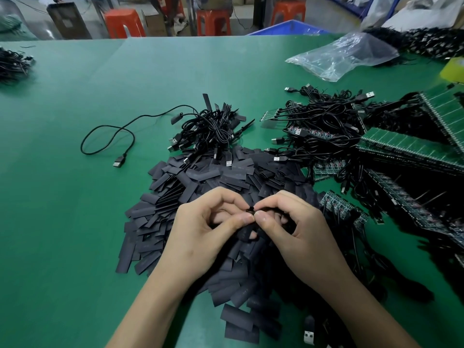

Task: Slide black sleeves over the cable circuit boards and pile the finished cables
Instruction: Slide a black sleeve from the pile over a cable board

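Note:
My left hand (208, 229) and my right hand (293, 229) meet over a big heap of flat black sleeves (200, 187). Both pinch one black sleeve (244, 233) between thumb and forefinger, the fingertips touching at its upper end. What is inside the sleeve is hidden by my fingers. Behind the heap lies a pile of sleeved black USB cables (211, 131). To the right sits a tangle of cables with bare green circuit boards (324, 129).
Green panels of joined boards (411, 146) cover the table's right side. A clear plastic bag (344, 56) lies at the back right, a loose cable (108, 136) at the left, more black cables (12, 64) at the far left. Orange stools stand beyond the table (100, 222).

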Available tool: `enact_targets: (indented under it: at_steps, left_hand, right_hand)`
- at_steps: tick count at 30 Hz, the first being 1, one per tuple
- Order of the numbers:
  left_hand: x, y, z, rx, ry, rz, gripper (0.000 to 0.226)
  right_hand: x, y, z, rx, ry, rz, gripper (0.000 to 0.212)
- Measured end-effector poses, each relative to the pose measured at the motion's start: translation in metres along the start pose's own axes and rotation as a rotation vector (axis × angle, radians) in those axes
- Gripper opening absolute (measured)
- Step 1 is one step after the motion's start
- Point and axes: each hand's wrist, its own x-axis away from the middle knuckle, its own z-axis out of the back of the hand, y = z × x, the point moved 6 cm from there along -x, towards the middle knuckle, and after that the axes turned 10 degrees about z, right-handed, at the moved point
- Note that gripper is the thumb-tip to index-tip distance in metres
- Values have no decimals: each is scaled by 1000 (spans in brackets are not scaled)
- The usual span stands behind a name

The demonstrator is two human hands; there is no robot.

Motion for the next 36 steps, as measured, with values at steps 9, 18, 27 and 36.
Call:
enact_targets:
  at_steps: [9, 18, 27, 36]
  left_hand:
    - [5, 20, 2, -307, 61, -245, 9]
    - [5, 23, 3, -582, 57, -331, 16]
    - [3, 11, 5, -94, 37, -76, 31]
    - [4, 14, 2, 104, -78, -19, 26]
  right_hand:
    - [1, 2, -2, -56, -59, -69, 9]
    - [3, 4, -7, 24, -99, -36, 11]
    - [2, 14, 5, -226, 105, -129, 10]
    - [2, 12, 9, -313, 129, -112, 12]
